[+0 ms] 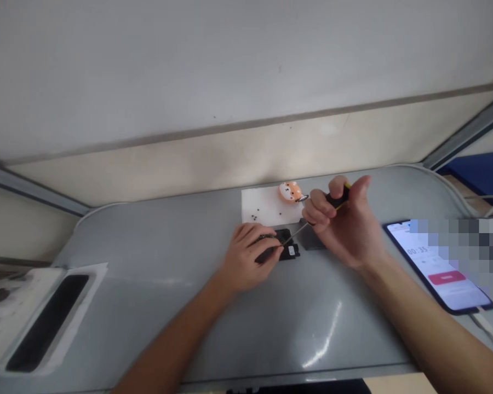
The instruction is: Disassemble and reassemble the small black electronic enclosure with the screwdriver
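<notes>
My left hand (246,257) is closed around a small black electronic device (288,236), which lies low over the table with a white label showing; the fingers hide much of it. In my right hand (353,230) is a screwdriver (339,199) with a black and yellow handle, its shaft slanting down to the left. The tip meets the device near my left fingertips; the exact contact is too small to make out. A dark flat piece (312,238) lies partly under my right hand. Behind, several tiny dark screws (254,218) rest on white paper (248,200).
An orange and white animal-face case (290,192) with a metal clip sits on the paper. On the right lies a lit phone (431,257) with a cable (487,325) plugged in. A dark oblong object (49,323) lies at the left. The wall (213,164) closes the table's back.
</notes>
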The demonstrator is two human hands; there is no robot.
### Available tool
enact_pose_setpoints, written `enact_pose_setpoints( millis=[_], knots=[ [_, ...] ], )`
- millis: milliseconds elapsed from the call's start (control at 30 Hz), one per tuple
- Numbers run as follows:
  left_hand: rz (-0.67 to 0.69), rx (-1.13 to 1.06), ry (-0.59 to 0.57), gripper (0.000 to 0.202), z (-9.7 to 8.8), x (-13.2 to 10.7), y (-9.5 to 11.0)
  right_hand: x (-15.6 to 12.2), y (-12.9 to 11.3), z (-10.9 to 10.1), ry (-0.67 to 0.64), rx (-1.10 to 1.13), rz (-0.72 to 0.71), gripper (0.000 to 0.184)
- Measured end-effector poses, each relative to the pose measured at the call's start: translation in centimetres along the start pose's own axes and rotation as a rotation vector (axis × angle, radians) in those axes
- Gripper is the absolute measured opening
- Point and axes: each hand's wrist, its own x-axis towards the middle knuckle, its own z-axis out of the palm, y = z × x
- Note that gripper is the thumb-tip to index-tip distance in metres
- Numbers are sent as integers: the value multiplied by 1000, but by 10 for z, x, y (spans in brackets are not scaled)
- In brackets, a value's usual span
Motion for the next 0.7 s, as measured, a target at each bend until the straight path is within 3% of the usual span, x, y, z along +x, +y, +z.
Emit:
enact_pose_setpoints(
  millis=[367, 600, 700],
  knots=[
    [18, 40, -38, 3, 2, -2, -4, -2, 1, 0, -18, -26, -5, 49],
    [-91, 42, -261, 49, -4, -1, -4, 1, 9, -5, -13, -76, -10, 48],
    [-125, 26, -356, 58, -4, -1, -4, 1, 16, -8, -53, -86, -12, 46]
  ],
)
